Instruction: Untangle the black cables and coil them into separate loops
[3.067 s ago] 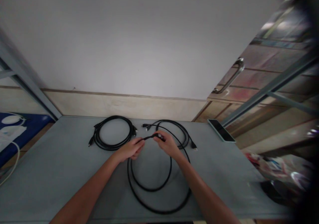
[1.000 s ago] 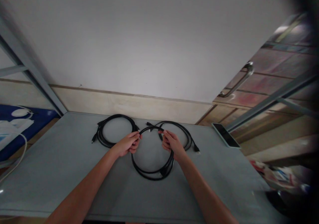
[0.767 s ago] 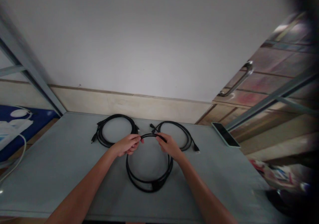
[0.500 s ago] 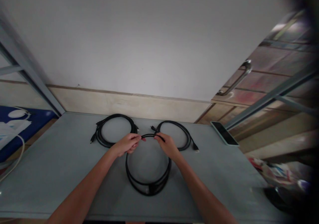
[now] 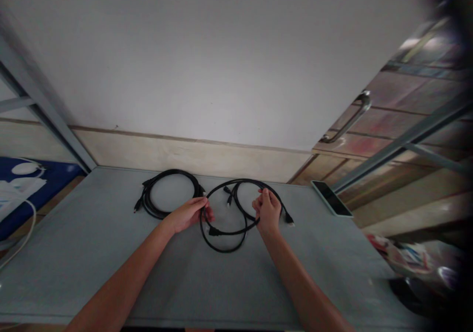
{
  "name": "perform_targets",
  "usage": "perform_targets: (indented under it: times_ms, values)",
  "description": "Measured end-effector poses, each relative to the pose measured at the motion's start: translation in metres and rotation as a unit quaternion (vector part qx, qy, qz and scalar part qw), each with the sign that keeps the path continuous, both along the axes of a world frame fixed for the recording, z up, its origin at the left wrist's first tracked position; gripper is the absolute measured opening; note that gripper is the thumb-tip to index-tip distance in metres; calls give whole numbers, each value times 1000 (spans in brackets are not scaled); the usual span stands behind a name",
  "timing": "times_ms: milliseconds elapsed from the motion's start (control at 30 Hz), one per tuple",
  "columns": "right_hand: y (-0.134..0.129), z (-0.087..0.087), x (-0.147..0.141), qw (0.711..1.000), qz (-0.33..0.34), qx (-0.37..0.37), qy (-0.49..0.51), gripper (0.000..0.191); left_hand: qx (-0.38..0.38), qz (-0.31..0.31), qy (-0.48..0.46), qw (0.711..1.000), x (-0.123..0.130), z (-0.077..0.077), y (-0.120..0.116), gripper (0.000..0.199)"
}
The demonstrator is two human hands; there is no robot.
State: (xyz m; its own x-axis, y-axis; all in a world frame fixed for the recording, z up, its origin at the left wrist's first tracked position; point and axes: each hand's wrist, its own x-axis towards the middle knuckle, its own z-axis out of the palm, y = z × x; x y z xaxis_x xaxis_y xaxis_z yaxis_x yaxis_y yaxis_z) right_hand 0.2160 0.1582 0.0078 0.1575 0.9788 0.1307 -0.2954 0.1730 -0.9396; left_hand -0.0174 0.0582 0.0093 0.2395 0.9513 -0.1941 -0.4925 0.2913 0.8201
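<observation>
Between my hands a loose black cable point(image 5: 226, 250) hangs in loops over the grey table. My left hand point(image 5: 190, 213) pinches its left side, with a connector point(image 5: 214, 231) dangling just beyond the fingers. My right hand point(image 5: 268, 209) is closed on the cable's right side, in front of the right coil. One coiled black cable point(image 5: 151, 206) lies at the left, its connectors sticking out on both sides. Another coil point(image 5: 283, 201) lies at the right, partly covered by my right hand and the held loops, with a plug point(image 5: 289, 218) at its right.
A phone point(image 5: 332, 199) lies near the right back edge of the grey table point(image 5: 92, 253). Metal posts point(image 5: 61, 125) rise at both sides, and a pale wall stands behind. A blue surface with a white cable point(image 5: 31, 223) is at far left.
My right hand has moved right and slightly up, drawing the held cable apart. Its single hanging ring has become wider overlapping loops. My left hand stays nearly in place, its fingers slightly looser.
</observation>
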Motion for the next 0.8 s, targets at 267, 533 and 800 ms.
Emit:
perform_targets:
  times_ms: [267, 533, 800]
  values:
    - [-8, -5, -6, 996, -27, -51, 71, 38, -15, -21, -102, 994, 12, 6, -8, 31]
    - [-16, -10, -19, 993, 54, -84, 63, 38, -13, 61, -123, 990, 21, 5, -2, 29]
    - [-17, -3, -19, 986, 121, -101, 56, 26, -80, 89, -134, 984, 0, -2, 5, 24]
